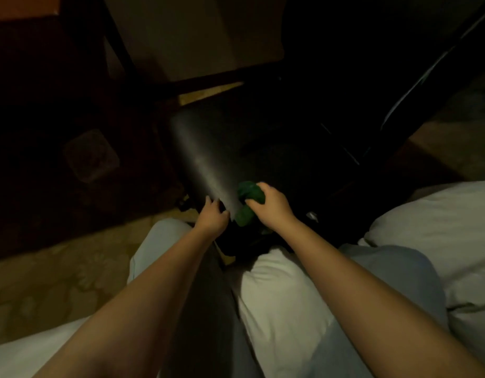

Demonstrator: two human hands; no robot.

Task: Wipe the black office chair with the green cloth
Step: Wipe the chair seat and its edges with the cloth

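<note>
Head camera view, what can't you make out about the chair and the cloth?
Head view, black office chair: its right side is lost in darkness.
Head view, green cloth: bunched up and partly covered by the right hand gripping it.
Head view, squarish shape on the floor: too dark to identify.

A: Where did the one view look from?
B: From the person's head, facing forward and steeply down.
A: How near was it?
B: Close. The left hand (212,214) and right hand (271,203) reached the black office chair (203,159) at mid-frame; the wide lens took in carpet (58,282) at lower left.
</note>
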